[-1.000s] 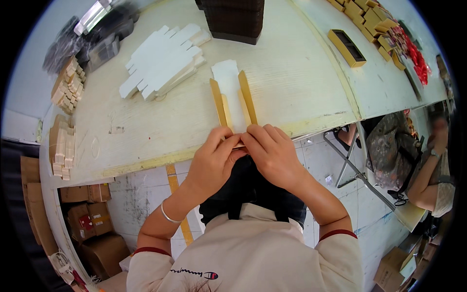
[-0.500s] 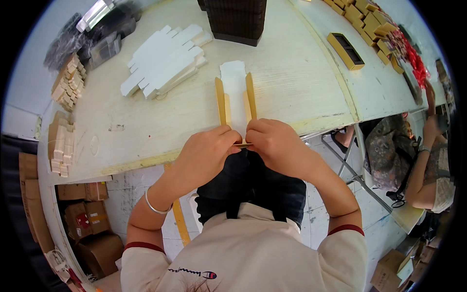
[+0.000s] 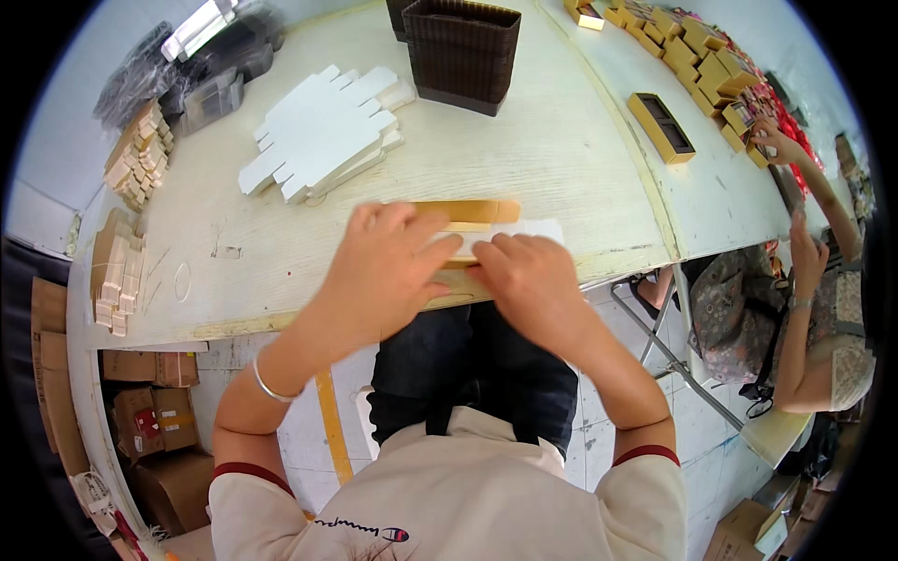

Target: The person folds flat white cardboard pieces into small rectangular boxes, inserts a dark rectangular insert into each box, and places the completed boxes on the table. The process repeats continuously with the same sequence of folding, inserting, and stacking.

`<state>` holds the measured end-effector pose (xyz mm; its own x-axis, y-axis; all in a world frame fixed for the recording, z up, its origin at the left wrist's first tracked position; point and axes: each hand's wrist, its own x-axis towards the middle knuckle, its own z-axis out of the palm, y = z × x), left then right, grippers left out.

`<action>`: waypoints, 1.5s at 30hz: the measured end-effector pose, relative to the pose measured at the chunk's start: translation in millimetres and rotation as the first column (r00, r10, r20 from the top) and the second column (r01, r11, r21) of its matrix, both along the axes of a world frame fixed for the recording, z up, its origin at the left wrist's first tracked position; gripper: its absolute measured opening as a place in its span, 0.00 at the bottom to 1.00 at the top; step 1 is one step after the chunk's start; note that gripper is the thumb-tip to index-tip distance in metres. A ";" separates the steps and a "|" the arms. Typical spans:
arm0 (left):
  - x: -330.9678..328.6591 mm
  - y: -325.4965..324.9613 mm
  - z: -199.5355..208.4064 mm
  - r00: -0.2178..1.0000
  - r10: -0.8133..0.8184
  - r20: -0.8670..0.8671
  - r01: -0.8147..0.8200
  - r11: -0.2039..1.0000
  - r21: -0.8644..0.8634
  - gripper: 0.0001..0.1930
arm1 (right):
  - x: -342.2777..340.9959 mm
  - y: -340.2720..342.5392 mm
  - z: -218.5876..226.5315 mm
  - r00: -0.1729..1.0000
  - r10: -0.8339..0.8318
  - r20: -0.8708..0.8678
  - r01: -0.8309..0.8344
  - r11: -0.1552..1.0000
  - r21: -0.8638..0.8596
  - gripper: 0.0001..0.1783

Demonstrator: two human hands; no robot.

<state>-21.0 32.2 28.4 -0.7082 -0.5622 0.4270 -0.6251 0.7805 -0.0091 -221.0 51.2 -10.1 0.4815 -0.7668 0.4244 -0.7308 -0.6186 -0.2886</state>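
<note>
A part-folded cardboard box (image 3: 458, 213), gold outside and white inside, lies crosswise at the table's front edge, its side walls standing up. My left hand (image 3: 379, 266) wraps around its left end, fingers over the far wall and thumb on the near side; it is somewhat blurred and covers that end. Against the near wall, right of the middle, my right hand (image 3: 533, 280) is closed with its fingertips on the box. A white end flap (image 3: 544, 227) sticks out past the right hand. Beyond lies a stack of flat white box blanks (image 3: 323, 131).
Nested dark brown plastic trays (image 3: 463, 56) stand at the back. A gold box with a dark insert (image 3: 662, 128) lies to the right, before a heap of gold boxes (image 3: 706, 56). Folded card pieces (image 3: 117, 266) line the left edge. A co-worker's hand (image 3: 776, 140) reaches in at right.
The box has turned from pointing away from me to lying crosswise. My left hand has shifted to its left end, my right hand to its near side. The co-worker's hands have moved.
</note>
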 end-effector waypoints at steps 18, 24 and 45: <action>38.4 2.7 -19.7 0.970 -0.138 -0.198 0.220 0.844 0.490 0.17 | -18.8 -7.8 3.0 0.918 0.361 0.166 -0.383 0.916 0.120 0.11; 13.1 22.0 -40.4 0.922 0.126 -0.365 0.095 0.843 0.530 0.10 | 12.2 -0.6 -5.7 0.954 0.249 0.169 -0.265 0.961 0.080 0.10; 10.9 25.7 -29.6 0.862 0.259 -0.436 0.209 0.600 0.772 0.10 | -6.0 15.8 -34.3 0.866 0.340 0.366 -0.324 0.940 -0.107 0.18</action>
